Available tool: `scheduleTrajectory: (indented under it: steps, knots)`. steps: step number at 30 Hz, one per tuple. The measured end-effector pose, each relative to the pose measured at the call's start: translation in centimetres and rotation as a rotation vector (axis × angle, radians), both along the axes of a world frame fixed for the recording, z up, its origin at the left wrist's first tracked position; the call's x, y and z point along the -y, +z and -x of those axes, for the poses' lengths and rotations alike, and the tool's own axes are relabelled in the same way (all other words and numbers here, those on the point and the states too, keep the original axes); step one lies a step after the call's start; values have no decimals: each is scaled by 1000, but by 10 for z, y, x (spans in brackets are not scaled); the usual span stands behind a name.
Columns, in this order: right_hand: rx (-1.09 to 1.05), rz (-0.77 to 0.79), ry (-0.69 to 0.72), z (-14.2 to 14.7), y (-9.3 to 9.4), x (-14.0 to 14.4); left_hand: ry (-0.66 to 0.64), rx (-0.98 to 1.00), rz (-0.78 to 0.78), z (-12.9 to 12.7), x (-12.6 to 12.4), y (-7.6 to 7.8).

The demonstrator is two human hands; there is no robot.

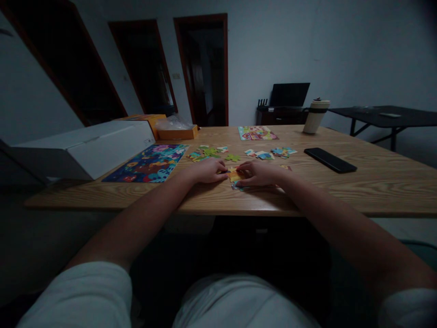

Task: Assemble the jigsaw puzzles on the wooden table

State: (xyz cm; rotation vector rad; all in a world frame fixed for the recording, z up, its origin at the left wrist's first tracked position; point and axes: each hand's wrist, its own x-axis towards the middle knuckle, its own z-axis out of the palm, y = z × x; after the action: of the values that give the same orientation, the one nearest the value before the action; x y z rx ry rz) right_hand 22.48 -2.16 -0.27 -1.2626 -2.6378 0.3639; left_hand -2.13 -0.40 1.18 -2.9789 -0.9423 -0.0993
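Jigsaw puzzle pieces (234,175), yellow and orange with some blue, lie joined or close together on the table between my hands. My left hand (209,171) is at their left edge, its fingers curled and pinched on a small puzzle piece that they mostly cover. From the right, my right hand (257,173) reaches over the pieces, with thumb and fingers bent down onto a puzzle piece; part of the puzzle is hidden under it. Just beyond the hands are loose green puzzle pieces (208,152) and blue-and-white puzzle pieces (264,155).
A dark blue picture sheet (148,164) lies at left beside a white box (102,143). Behind stands an orange box (178,132) holding clear plastic. A colourful picture card (256,133), a cream tumbler (316,117) and a black phone (329,160) are on the wooden table (382,182).
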Motion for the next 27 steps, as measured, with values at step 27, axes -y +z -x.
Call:
scheduleTrajectory:
  steps: [27]
  knots:
    - [-47, -14, 90, -1, 4, 4, 743, 79, 132, 92, -52, 15]
